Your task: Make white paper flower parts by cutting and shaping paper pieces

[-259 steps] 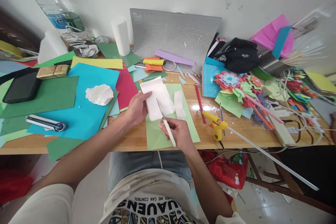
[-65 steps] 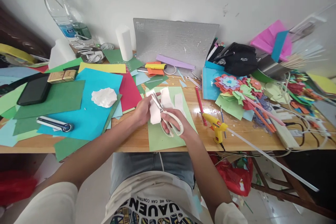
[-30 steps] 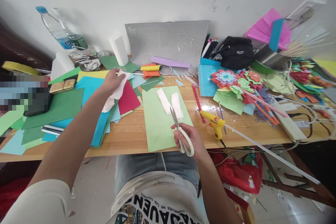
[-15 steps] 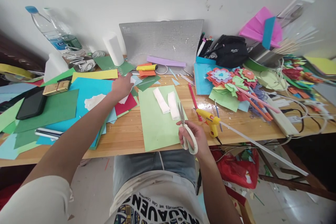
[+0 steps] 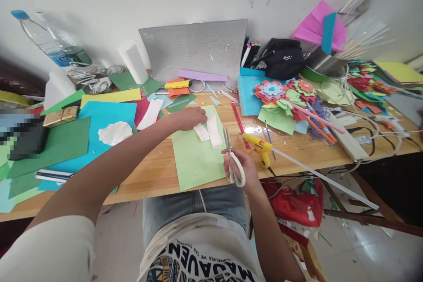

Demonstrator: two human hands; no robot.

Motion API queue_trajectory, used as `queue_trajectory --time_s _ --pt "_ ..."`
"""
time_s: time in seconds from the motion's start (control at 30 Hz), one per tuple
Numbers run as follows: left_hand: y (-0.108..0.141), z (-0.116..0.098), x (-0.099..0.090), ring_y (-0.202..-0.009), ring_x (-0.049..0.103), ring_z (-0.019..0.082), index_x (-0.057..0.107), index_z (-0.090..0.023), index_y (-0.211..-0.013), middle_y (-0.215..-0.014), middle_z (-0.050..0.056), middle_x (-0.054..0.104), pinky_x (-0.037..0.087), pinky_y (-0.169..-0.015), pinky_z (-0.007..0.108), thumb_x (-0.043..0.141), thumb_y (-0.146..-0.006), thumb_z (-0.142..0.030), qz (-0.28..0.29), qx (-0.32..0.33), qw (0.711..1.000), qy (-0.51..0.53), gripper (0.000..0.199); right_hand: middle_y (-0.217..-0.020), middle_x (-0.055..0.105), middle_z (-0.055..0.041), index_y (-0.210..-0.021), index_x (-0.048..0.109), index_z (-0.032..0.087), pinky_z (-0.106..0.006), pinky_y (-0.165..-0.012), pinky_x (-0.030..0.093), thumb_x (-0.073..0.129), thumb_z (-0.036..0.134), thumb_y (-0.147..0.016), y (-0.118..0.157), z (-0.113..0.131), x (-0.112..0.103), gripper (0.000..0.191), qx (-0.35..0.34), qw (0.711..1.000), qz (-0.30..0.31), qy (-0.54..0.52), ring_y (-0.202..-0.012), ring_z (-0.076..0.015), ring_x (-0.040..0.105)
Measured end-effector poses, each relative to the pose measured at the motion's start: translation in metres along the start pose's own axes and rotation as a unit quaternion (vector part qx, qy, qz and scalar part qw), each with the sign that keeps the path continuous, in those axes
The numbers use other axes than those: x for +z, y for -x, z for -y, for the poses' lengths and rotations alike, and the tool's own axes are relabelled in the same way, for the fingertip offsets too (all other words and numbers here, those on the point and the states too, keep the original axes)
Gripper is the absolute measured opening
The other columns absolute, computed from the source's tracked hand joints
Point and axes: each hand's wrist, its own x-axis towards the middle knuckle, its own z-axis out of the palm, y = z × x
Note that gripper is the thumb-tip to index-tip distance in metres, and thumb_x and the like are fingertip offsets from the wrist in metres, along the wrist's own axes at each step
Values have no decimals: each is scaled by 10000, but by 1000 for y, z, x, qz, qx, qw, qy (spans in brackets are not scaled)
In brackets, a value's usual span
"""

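Two folded white paper strips lie side by side on a light green sheet [image 5: 198, 167]. My left hand [image 5: 191, 119] reaches across to the left white strip [image 5: 202, 133]; its curled fingers are bunched over the strip's upper end and hide it. The right white strip [image 5: 215, 133] lies just beyond the fingertips. In my right hand [image 5: 246, 167] is a pair of white-handled scissors [image 5: 237, 169], blades pointing up and slightly apart, beside the sheet's right edge. Another white strip [image 5: 150, 114] rests on red paper to the left.
A yellow glue gun [image 5: 261, 146] and a red pen-like stick [image 5: 239, 119] lie right of the sheet. Paper flowers [image 5: 272, 92] stand behind them. A yellow cutter [image 5: 178, 84] lies below the grey cutting mat [image 5: 194, 48]. Blue paper [image 5: 109, 112] with a crumpled white piece [image 5: 115, 133] is at left.
My left hand has moved right, from the red paper to the white strips on the green sheet. A white strip now shows where it was. The right hand keeps the scissors.
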Motion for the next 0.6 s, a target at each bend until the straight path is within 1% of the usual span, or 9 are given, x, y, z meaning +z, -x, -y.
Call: queue_trajectory --time_s 0.1,0.2,0.27,0.33,0.43,0.53,0.6 --pt "-7 3 -1 -1045 616 263 716 -194 -998 -999 118 713 438 -897 351 611 -811 -129 63 -48 997 24 224 -518 557 56 -954 653 162 -179 -366 371 809 437 -705 -2 -1 1 402 0 1000 -5 0 -397 -89 495" --pt "-5 4 -4 -1052 611 303 732 -189 -871 -924 139 713 428 -909 369 681 -762 -192 69 -114 988 76 120 -519 561 55 -956 648 165 -183 -354 368 805 459 -706 -3 -1 2 417 4 1000 -7 -5 -387 -91 489" --pt "0 3 -7 -1085 600 315 737 -191 -850 -945 145 715 426 -919 369 705 -732 -222 71 -130 984 99 126 -524 566 52 -974 643 167 -186 -347 366 795 483 -716 -2 -2 1 435 4 1000 -7 -4 -387 -95 492" --pt "5 1 -9 -1104 599 317 741 -193 -872 -987 145 716 431 -916 368 709 -725 -261 76 -131 982 112 165 -526 566 49 -983 641 168 -184 -343 361 787 501 -726 -2 -3 0 445 4 1000 -8 0 -389 -96 494" --pt "13 -2 -9 -1046 636 308 734 -209 -907 -972 126 720 444 -891 376 699 -741 -301 76 -149 976 139 193 -534 563 49 -994 639 169 -183 -338 356 786 512 -728 -3 -6 -1 458 10 1000 -12 0 -388 -94 491" --pt "17 -5 -9 -968 660 293 712 -234 -1001 -989 97 724 452 -851 380 679 -749 -251 78 -167 972 147 255 -538 560 48 -995 641 169 -186 -343 362 787 513 -729 -3 -6 -1 459 7 1000 -14 2 -391 -94 490" --pt "21 -7 -14 -953 658 280 690 -234 -1097 -1039 95 719 456 -818 365 643 -766 -215 76 -153 976 137 335 -533 556 49 -984 643 171 -188 -350 367 783 515 -734 -3 -6 0 448 3 1000 -13 4 -395 -94 491"
